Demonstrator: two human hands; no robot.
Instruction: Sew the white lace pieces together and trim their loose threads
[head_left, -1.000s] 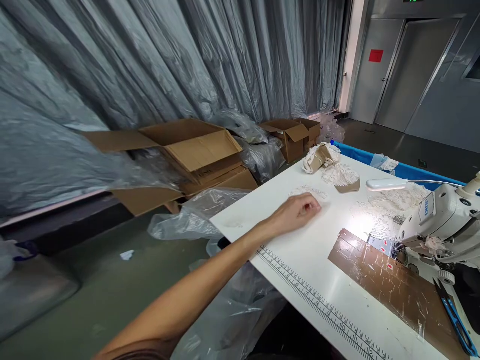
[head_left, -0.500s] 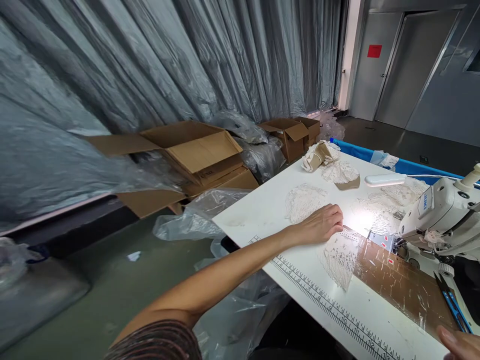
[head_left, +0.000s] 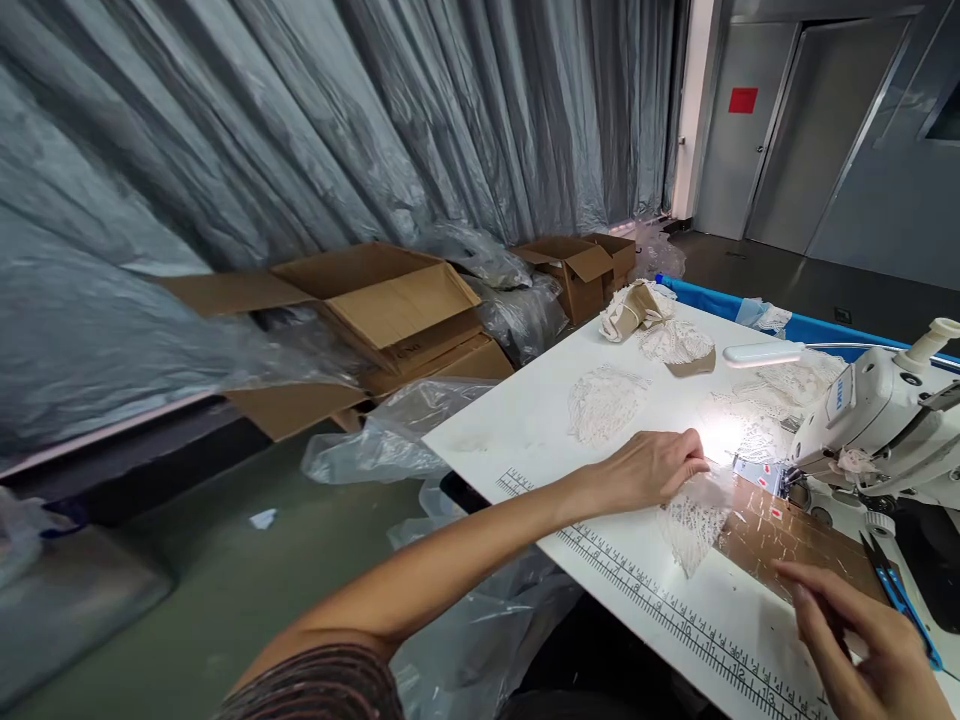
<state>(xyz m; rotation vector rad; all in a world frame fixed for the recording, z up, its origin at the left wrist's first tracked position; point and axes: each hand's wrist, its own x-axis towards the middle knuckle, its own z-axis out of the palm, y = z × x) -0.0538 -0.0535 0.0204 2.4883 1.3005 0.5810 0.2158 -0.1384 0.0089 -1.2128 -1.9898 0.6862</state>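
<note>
Lace piece (head_left: 694, 530), white, one. Located directly below the left hand's fingertips, on the white tabletop (head_left: 525, 430), its right side at the brown plate. Long axis runs from those fingertips toward the ruler strip (head_left: 652, 590); the narrow end points to the strip, the wider end lies at the fingers.

Left hand (head_left: 660, 470), one: thumb and index finger pinch the upper edge of the lace piece, other fingers curled alongside.

Right hand (head_left: 870, 640), one: index finger and thumb extended, their tips near each other but apart, over the near edge of the brown plate; other fingers partly hidden.

Brown plate (head_left: 795, 545), scuffed, one: between the two hands' fingers.

Sewing machine (head_left: 862, 400), white, one: right of the left fingertips, beyond the right ones.

Blue-handled snips (head_left: 904, 595), one: right of the right fingertips.

Lace stack (head_left: 607, 400), one: beyond the left fingers, to their left.

Tied lace bundle (head_left: 634, 310), one: farther beyond them.

Open cardboard boxes (head_left: 405, 300), three: outermost, past the tabletop.
</note>
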